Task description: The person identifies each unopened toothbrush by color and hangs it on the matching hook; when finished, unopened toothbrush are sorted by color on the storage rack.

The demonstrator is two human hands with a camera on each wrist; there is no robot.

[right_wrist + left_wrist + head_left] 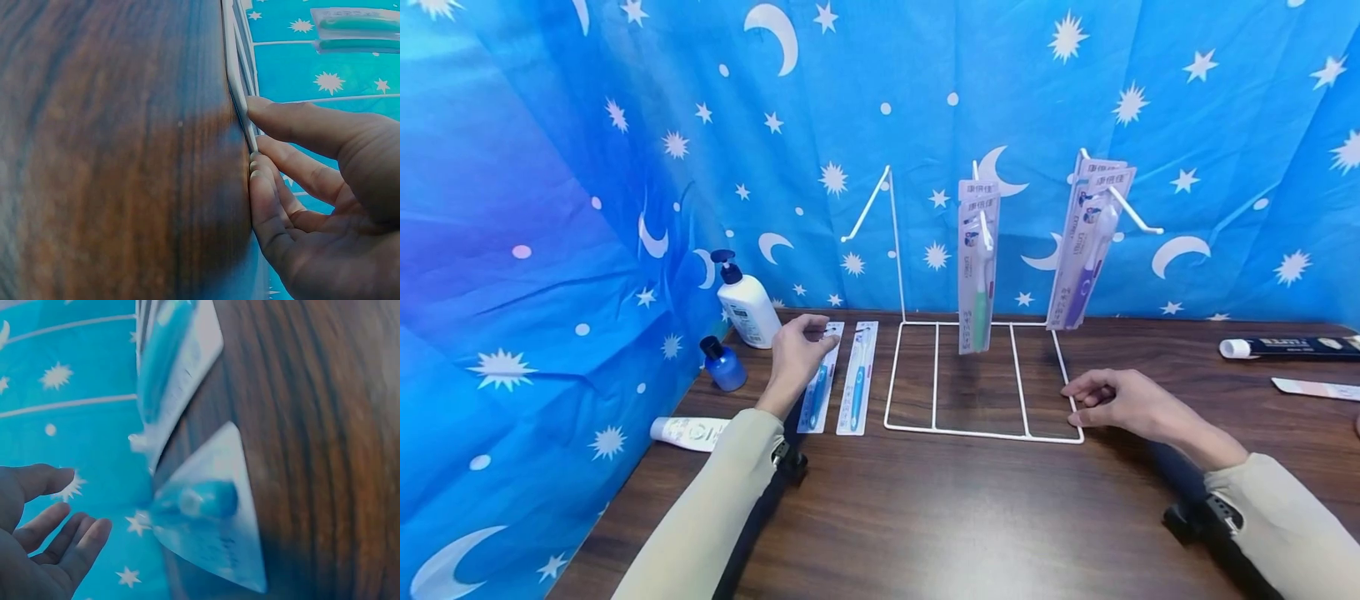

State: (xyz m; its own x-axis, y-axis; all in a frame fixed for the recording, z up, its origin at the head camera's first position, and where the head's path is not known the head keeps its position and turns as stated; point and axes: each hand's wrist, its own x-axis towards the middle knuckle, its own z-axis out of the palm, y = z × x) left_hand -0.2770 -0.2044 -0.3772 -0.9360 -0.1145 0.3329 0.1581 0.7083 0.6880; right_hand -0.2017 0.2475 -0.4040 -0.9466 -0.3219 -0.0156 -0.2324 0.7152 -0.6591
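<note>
My left hand (800, 350) hovers over the upper end of a packaged blue toothbrush (817, 392) lying on the table. Its fingers are loosely bent and apart, with nothing between them in the left wrist view. Beside that package lies a second packaged blue toothbrush (857, 383). My right hand (1123, 402) holds the right side of the white wire rack (985, 434) near its front corner, thumb and fingertips at the wire (232, 69). Packaged green toothbrushes (976, 275) hang on the rack's middle hook, and packaged purple ones (1082, 258) on the right hook. The left hook (867, 204) holds nothing.
At the left stand a white pump bottle (749, 310) and a small blue bottle (724, 364), with a white tube (688, 433) lying in front. A dark toothpaste tube (1292, 347) and a pale flat package (1315, 388) lie far right. A blue star-patterned curtain (865, 75) closes off the back.
</note>
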